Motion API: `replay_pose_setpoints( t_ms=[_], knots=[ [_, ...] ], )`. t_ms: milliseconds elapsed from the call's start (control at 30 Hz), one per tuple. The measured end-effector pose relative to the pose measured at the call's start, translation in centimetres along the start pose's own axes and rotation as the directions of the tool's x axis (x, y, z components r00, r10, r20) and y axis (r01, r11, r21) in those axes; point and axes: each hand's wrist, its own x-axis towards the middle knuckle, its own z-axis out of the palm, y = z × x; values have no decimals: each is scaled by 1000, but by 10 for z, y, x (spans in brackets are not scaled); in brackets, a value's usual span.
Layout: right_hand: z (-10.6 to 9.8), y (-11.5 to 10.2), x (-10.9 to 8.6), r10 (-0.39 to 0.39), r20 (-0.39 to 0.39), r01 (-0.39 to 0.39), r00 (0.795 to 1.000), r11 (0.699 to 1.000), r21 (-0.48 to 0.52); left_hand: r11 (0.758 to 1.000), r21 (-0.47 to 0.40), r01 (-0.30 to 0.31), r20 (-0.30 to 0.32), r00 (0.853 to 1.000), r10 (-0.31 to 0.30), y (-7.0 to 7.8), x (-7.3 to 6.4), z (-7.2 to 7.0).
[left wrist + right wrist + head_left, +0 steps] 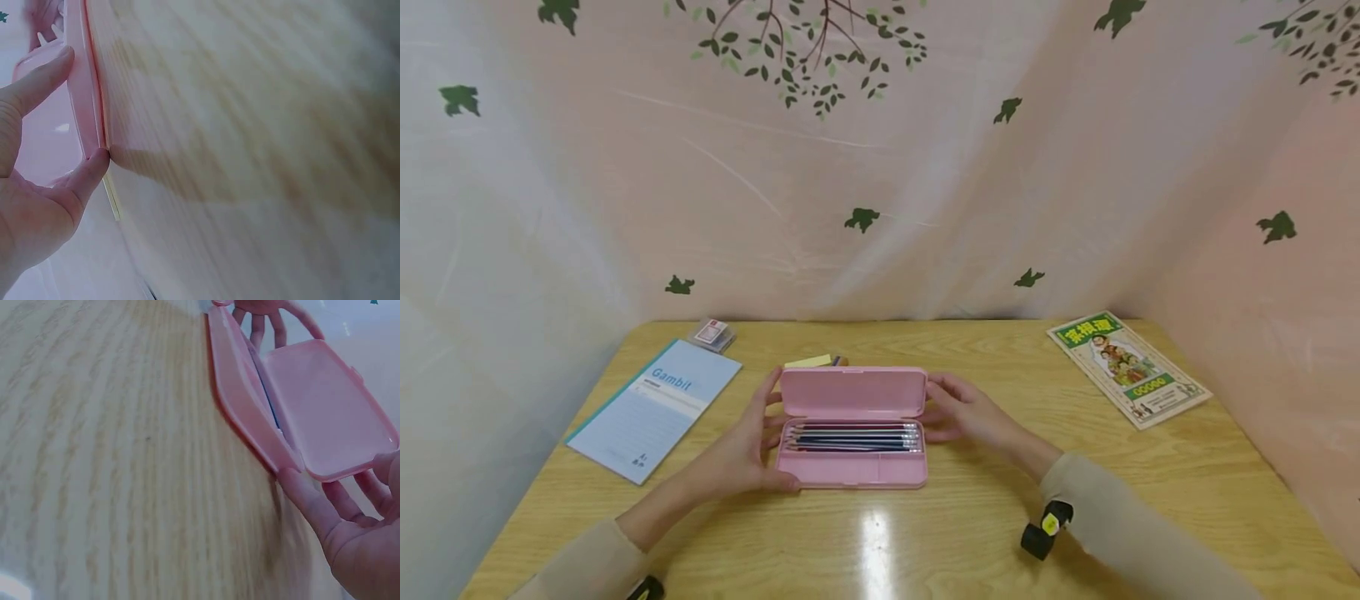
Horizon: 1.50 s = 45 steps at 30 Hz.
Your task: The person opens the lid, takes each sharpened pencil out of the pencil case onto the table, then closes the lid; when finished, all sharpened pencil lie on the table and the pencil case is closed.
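Observation:
A pink pencil case (831, 472) lies on the table with its lid (853, 393) raised at the back. Several pencils (850, 437) rest side by side in its rear compartment, while the front compartments hold nothing. My left hand (737, 458) holds the case's left end, thumb at the front corner and fingers spread up toward the lid. On the other end, my right hand (966, 412) grips around the lid's edge. The right wrist view shows that hand (365, 544) with one fingertip at the base's corner and others behind the lid.
A blue notebook (658, 412) lies at left, with a small clear box (711, 336) behind it. An illustrated booklet (1127, 368) lies at right. A yellow block (808, 362) shows partly behind the raised lid. A patterned cloth (865, 275) hangs along the table's far edge.

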Motion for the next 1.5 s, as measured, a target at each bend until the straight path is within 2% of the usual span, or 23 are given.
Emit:
replay_pose_setpoints(
  t_ms=[233,367,433,533,633,767,1000,1100,1500],
  knots=[
    [6,1,-1,-2,-130,-1,991,1000,-21,1000,18,-15,-7,1000,15,0,2,0],
    [12,0,-6,-46,-174,35,984,997,-64,1000,15,-12,-10,1000,12,0,2,1],
    [14,-1,-9,-80,-177,58,981,991,-122,1000,27,-5,-15,1000,5,1,2,2],
    [14,0,-13,-140,-149,108,979,973,-205,999,42,4,-25,1000,-3,1,2,2],
    [14,3,-15,-163,-109,131,981,959,-252,1000,23,1,-21,1000,0,1,3,2],
    [13,5,-19,-165,-56,145,985,956,-254,1000,12,4,-13,1000,-4,2,6,2],
    [14,7,-23,-185,5,181,983,950,-255,999,42,-20,6,1000,19,4,8,0],
    [13,9,-23,-188,24,188,982,951,-246,999,51,-6,14,1000,5,4,7,-1],
    [10,8,-23,-156,15,155,988,954,-255,994,96,45,14,999,-46,3,11,-1]
  ],
)
